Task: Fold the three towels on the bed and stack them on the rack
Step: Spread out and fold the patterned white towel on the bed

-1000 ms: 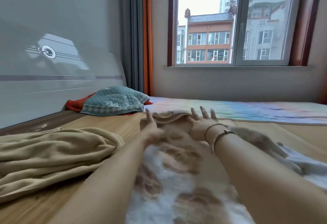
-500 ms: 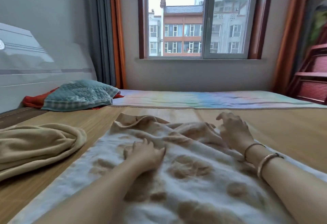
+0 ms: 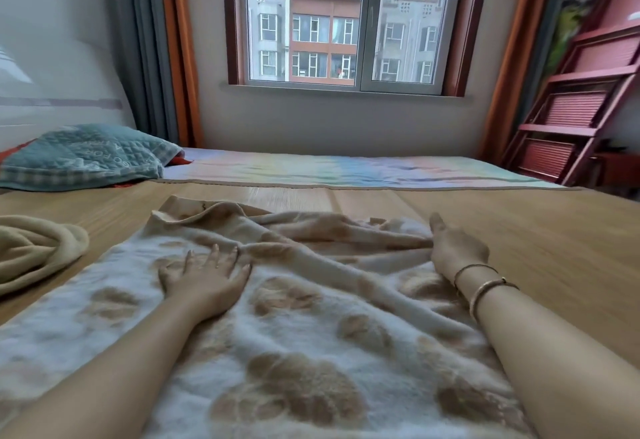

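White fleecy towel with tan blotches [image 3: 294, 352] spread mid-bed on the tan woven bed mat [image 3: 554, 230], far edge rumpled. Left hand [image 3: 207, 277] presses flat, fingers spread; right hand [image 3: 457, 250] rests open on the creased far right corner. Smoothing outward toward each corner should flatten ridges before folding.

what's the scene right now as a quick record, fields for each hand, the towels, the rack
left hand: flat, fingers spread, pressing the white and tan towel
right hand: on the towel's bunched far right part, thumb up; grip not clear
white and tan towel: spread on the bed mat, far edge wrinkled, not yet folded
beige towel: crumpled at left, untouched
rack: red, far right by the wall, no towels seen on it
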{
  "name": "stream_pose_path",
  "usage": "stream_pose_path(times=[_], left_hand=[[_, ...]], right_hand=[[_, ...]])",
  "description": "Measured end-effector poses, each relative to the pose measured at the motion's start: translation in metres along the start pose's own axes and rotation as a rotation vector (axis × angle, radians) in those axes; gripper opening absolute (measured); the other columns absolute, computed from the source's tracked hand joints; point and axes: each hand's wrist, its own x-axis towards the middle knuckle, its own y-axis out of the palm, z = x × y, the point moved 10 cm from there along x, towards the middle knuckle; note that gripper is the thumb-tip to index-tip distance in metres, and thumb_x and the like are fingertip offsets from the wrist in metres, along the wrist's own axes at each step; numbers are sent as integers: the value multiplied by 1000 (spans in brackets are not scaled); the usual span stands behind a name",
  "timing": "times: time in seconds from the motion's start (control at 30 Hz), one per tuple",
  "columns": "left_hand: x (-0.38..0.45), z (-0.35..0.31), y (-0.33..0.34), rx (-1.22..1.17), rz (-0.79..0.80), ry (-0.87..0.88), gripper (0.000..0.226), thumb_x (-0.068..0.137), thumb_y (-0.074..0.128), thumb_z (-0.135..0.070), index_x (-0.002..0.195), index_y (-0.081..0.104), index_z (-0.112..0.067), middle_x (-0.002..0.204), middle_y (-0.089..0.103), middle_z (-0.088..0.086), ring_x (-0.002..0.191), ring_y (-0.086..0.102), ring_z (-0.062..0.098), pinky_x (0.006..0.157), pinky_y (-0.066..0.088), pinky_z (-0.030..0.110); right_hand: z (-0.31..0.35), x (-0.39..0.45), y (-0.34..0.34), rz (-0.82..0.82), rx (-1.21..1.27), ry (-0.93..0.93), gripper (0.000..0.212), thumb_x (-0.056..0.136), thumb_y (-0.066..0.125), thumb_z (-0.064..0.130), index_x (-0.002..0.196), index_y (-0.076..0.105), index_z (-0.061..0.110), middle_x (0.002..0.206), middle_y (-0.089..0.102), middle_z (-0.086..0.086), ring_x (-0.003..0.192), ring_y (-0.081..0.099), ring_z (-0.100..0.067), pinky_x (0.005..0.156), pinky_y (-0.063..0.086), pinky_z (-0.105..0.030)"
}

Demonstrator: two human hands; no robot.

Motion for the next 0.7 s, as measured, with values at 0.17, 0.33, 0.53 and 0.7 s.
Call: stream_pose_path(times=[0.17,0.33,0.53,0.7], left_hand=[[1,-4,4,14,108,14,65,90,3,-70,148,-12,-45,159,-19,-5,145,-18,34,111,-7,67],[0,-67,-27,-222,-32,130,39,101,30,-25,133,49,-15,148,40,12,133,41,32,107,35,40],[-37,-110,-2,-250,-121,168,77,96,21,-60,154,1,-11,161,-1,7,149,-3,21,118,2,44],[-38,-94,-9,-590,-204,147,67,102,27,-44,153,7,-5,161,-2,10,149,-5,19,120,4,36]], right_hand=[[-62,-3,1,82,-69,222,61,95,39,18,148,10,16,136,45,-18,118,52,-34,79,41,-37],[-84,7,18,203,387,318,40,99,36,33,121,49,2,115,56,-20,103,57,-31,84,44,-34],[-61,-22,21,557,1458,339,29,93,39,7,70,57,8,47,51,-3,37,50,-12,35,39,-16],[-43,-43,46,638,1536,346,26,101,31,12,113,53,5,90,66,-1,83,65,-16,71,53,-12]])
